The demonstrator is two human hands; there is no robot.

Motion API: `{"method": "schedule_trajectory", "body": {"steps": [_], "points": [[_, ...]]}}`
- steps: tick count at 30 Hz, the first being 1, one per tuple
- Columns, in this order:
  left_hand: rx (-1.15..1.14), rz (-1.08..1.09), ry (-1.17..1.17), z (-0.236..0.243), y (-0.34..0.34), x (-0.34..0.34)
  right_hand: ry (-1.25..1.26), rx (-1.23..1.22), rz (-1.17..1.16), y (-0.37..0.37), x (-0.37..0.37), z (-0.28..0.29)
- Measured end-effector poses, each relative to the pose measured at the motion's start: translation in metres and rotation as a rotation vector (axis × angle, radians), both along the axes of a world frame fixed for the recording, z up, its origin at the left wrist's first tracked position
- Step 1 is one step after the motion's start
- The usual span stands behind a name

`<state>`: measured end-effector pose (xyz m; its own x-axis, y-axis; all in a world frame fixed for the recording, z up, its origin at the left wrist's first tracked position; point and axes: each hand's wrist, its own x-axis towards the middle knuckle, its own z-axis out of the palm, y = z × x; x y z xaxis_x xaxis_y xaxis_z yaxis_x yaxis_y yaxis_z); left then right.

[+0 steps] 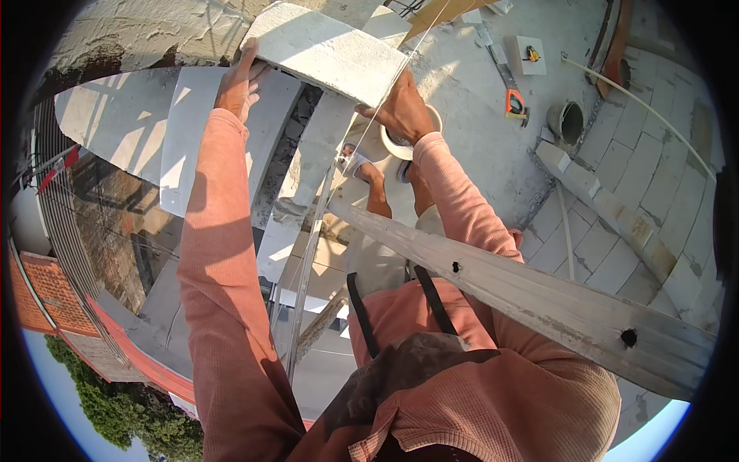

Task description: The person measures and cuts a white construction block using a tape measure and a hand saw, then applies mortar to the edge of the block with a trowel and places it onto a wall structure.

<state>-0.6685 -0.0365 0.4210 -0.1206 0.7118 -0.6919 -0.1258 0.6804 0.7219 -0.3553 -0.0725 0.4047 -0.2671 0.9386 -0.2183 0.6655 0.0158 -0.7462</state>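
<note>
A pale, rough-faced building block (323,50) is held up in front of me, tilted, with one hand at each end. My left hand (240,86) grips its left end, the thumb up against the corner and the fingers beneath. At its right end my right hand (400,109) is closed round the edge, some fingers hidden by the block. Below lies a wall top of white blocks (219,138) with a gap beside it. A thin string runs past the block's right end, close to my right hand. Under that hand stands a round, light bucket (433,122), partly covered by my wrist.
A hand saw (508,81) with an orange handle lies on the grey floor. Near it, a yellow tape measure (532,53) sits on a white block. A dark bucket (568,122) stands farther right. A long metal beam (539,285) crosses before my body. Trees and roofs show lower left.
</note>
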Motion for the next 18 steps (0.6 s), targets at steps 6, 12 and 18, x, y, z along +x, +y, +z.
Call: {"method": "schedule_trajectory", "body": {"steps": [6, 12, 18], "points": [[0.020, -0.019, -0.007, -0.009, -0.001, -0.007, -0.078, -0.002, 0.015, 0.000, 0.000, 0.000], [-0.024, -0.073, 0.036, -0.016, 0.002, -0.015, -0.099, 0.102, 0.023, -0.005, -0.003, -0.003], [-0.031, -0.028, 0.128, -0.011, 0.006, 0.000, -0.187, 0.070, 0.052, -0.006, 0.016, -0.021]]}}
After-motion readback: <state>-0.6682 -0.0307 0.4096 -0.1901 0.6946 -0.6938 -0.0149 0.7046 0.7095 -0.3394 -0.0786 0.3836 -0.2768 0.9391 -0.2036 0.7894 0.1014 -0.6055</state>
